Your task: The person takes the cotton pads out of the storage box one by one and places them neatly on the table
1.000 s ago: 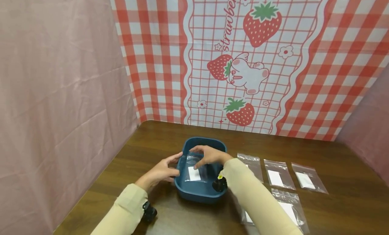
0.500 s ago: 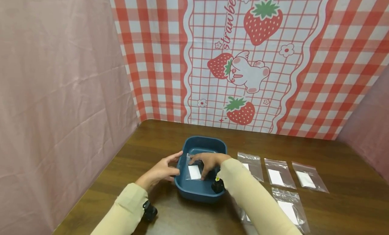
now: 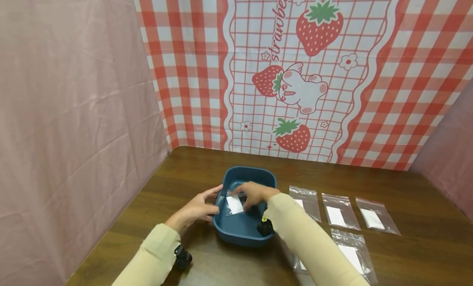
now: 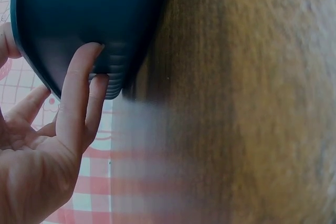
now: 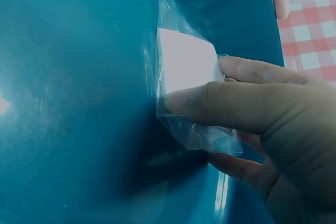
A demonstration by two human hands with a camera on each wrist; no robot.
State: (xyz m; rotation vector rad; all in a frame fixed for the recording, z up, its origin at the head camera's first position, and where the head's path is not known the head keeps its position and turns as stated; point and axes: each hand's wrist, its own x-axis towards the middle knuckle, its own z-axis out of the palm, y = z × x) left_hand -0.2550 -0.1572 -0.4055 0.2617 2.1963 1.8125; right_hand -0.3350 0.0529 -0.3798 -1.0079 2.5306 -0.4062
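A blue plastic bin stands on the table. In it, my right hand pinches a clear zip bag holding a flat white piece. The right wrist view has the thumb lying over the white piece, with the other fingers at the bag's edge and behind it; the clear plastic is creased there. My left hand rests against the bin's left side. In the left wrist view, its fingers reach out fairly straight and touch the outer wall.
Right of the bin lie several more zip bags with white pieces, among them a far-right bag, a middle bag and a nearer bag. My right forearm partly covers others. A checked strawberry cloth hangs behind the table.
My right hand has shifted its hold on the zip bag inside the bin, and the bag has moved slightly up and tilted. My left hand has stayed at the bin's side.
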